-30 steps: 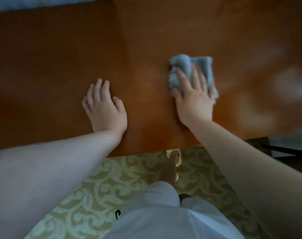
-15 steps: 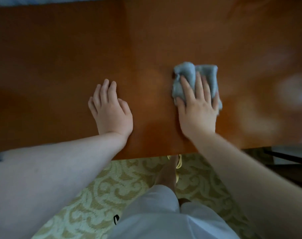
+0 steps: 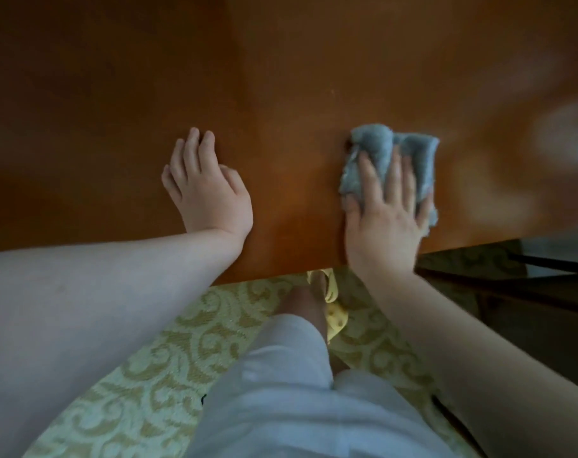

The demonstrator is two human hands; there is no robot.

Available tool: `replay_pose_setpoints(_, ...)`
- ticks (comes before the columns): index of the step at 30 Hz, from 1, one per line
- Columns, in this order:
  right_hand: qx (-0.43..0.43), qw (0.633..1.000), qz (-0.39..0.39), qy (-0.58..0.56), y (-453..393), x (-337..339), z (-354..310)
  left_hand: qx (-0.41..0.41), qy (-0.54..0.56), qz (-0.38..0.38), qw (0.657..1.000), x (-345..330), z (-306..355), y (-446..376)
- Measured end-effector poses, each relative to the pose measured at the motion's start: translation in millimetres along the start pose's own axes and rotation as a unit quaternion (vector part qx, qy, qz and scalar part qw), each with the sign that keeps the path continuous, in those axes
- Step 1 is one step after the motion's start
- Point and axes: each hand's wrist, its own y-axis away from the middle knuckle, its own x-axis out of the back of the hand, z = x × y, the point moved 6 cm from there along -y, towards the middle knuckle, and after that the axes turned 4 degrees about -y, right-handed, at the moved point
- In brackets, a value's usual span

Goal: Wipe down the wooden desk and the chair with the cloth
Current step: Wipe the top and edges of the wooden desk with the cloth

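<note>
Head view: wooden desk (image 3: 281,77) fills the top half of the frame, glossy orange-brown, near edge running across the middle. Right hand (image 3: 385,223) lies palm down on a blue-grey cloth (image 3: 377,143), fingers (image 3: 368,175) straight and slightly spread, pressing the cloth flat onto the desk top; nothing curled round it. Cloth is bunched and folded, sits near the front edge of the desk on the right side, its far half sticking out past the fingertips, one corner showing to the right of the hand. Left hand (image 3: 208,190) rests palm down on the bare desk, well apart from the cloth, fingers together and relaxed, tips bent slightly onto the wood, holding nothing. Both forearms come in from the bottom corners of the frame. Pale smudgy reflections on the desk surface at the right, blurred. Below the desk edge: patterned carpet (image 3: 155,358), cream and tan scrollwork. Person's white trousers (image 3: 281,391) at bottom centre, a bare foot in a yellow slipper (image 3: 334,315) just under the desk edge between the two arms. Dark furniture (image 3: 512,276) at the right just below the desk edge, could be the chair, can't tell from this angle. Whole frame is dim and a little soft.
</note>
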Motion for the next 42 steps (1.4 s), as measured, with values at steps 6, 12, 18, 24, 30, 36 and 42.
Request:
replay_pose_setpoints(6, 0.277, 0.955, -0.100, 0.015, -8, -17, -71, 0.000, 0.004, 0.000, 1.000, 1, 1, -3)
replay_pose_setpoints(12, -0.068, 0.996, 0.048, -0.019, 24, 0, -2, -0.013, 0.004, -0.023, 1.000, -2, 1, -2)
replay_pose_setpoints(18, 0.213, 0.970, -0.113, -0.008, 12, -27, -105, -0.018, 0.035, -0.018, 0.999, -2, -2, -1)
replay_pose_setpoints(24, -0.042, 0.998, 0.018, -0.034, 57, -25, -73, -0.031, 0.032, -0.048, 0.998, -3, 0, 0)
replay_pose_setpoints(30, 0.107, 0.989, -0.097, -0.004, 43, -23, -91, -0.127, 0.053, -0.078, 0.987, 0, 3, 3)
replay_pose_setpoints(36, -0.198, 0.979, 0.042, -0.009, 60, -10, -46, -0.327, 0.033, -0.122, 0.936, -4, 20, 21)
replay_pose_setpoints(42, 0.066, 0.995, -0.074, -0.003, 33, -24, -86, -0.294, 0.023, -0.122, 0.948, -8, 19, 15)
